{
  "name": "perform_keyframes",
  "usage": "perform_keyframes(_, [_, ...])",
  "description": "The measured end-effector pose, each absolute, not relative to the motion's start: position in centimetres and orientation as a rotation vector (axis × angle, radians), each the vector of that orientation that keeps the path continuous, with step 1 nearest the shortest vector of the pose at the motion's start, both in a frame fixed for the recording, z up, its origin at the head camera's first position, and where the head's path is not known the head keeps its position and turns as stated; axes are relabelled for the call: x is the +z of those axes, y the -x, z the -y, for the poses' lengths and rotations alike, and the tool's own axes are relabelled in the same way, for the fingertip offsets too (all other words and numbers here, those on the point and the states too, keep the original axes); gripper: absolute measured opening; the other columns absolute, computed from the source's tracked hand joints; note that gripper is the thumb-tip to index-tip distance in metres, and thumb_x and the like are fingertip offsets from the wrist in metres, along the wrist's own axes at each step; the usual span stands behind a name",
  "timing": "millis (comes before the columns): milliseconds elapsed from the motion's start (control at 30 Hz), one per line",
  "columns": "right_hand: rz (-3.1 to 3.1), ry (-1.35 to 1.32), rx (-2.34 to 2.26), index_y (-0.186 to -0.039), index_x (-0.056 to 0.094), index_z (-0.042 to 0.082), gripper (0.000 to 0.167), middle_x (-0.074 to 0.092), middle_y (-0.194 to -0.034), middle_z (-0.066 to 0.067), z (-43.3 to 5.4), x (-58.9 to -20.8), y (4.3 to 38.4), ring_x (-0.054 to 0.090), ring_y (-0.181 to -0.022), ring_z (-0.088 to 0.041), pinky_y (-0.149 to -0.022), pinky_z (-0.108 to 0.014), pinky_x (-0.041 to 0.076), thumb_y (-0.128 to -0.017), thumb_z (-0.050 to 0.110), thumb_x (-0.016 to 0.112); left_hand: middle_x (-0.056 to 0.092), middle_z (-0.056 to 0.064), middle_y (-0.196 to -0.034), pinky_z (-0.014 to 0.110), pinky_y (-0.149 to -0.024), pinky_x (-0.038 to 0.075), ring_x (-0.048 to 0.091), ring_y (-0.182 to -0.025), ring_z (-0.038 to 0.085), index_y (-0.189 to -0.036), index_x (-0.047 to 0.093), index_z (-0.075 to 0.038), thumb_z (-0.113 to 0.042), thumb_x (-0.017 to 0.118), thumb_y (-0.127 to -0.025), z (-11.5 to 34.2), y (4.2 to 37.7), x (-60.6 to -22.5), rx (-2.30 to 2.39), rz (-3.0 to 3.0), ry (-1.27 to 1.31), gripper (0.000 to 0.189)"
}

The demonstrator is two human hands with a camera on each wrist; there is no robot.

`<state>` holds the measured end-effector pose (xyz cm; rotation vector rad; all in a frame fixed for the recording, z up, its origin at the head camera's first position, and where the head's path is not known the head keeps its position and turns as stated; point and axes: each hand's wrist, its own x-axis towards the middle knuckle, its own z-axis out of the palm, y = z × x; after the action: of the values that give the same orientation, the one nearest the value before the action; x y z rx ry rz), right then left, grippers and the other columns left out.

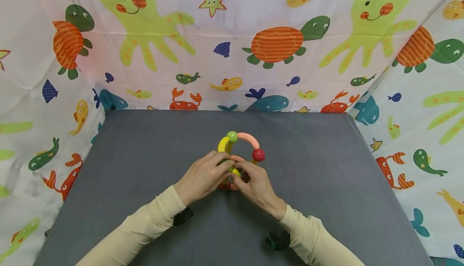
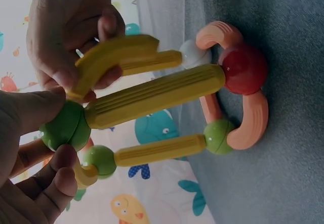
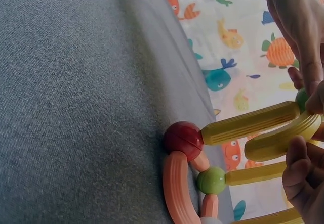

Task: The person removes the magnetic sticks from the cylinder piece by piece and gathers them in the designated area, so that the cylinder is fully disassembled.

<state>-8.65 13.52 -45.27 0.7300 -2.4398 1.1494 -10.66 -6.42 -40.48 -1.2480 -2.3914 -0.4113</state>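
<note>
A toy frame of ribbed sticks and balls stands on the grey tabletop. Its base joins pink curved sticks [image 2: 255, 120] with a red ball [image 2: 244, 68], a light green ball [image 2: 218, 136] and a white ball [image 2: 195, 54]. Straight yellow sticks [image 2: 157, 97] rise from these balls. My left hand [image 1: 204, 177] pinches a green ball [image 2: 66, 125] at the top of one upright between thumb and fingers. My right hand [image 1: 257, 187] pinches a curved yellow stick [image 3: 283, 135], one end at that green ball; fingers hide whether they touch.
The grey tabletop [image 1: 163, 137] extends around the toy. Behind and beside it hangs a white cloth [image 1: 224, 24] printed with sea animals. On the frame's far side a pink curved stick [image 1: 249, 139] links a light green ball [image 1: 232, 137] and another red ball [image 1: 258, 154].
</note>
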Motion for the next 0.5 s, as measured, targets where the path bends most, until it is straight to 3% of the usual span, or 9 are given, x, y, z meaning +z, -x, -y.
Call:
perform_keyframes(133, [2.558,-0.701,1.081,-0.095,0.068,0.013,0.008,0.055,-0.066,0.005,-14.2,-45.2,8.2,0.044,-0.052,-0.005,-0.050,-0.015,0.036,-0.086,0.013,0.067,0.065,0.002,-0.111,0.023,-0.071,0.053,0.058,-0.086,0.015,-0.113,0.069,-0.013,-0.021,0.079,-0.083,6.6,10.6,-40.7,-0.415,2.398,1.240,0.033])
perform_keyframes(300, [2.769,-0.677,0.988,-0.097,0.072,0.013,0.009,0.058,-0.076,0.008,-16.9,-45.8,7.7,0.049,-0.061,-0.005,-0.057,-0.017,0.040,-0.092,0.019,0.067,0.065,0.002,-0.110,0.023,-0.071,0.053,0.058,-0.086,0.016,-0.111,0.067,-0.014,-0.020,0.079,-0.083,6.6,10.6,-40.8,-0.420,2.387,1.246,0.030])
perform_keyframes(500, [2.969,-0.612,0.909,-0.096,0.074,0.010,0.011,0.057,-0.077,0.006,-21.9,-46.5,8.5,0.045,-0.064,-0.002,-0.059,-0.021,0.040,-0.093,0.017,0.066,0.066,0.003,-0.111,0.023,-0.072,0.054,0.060,-0.087,0.016,-0.111,0.067,-0.013,-0.021,0.077,-0.085,6.7,10.9,-40.6,-0.416,2.391,1.247,0.028])
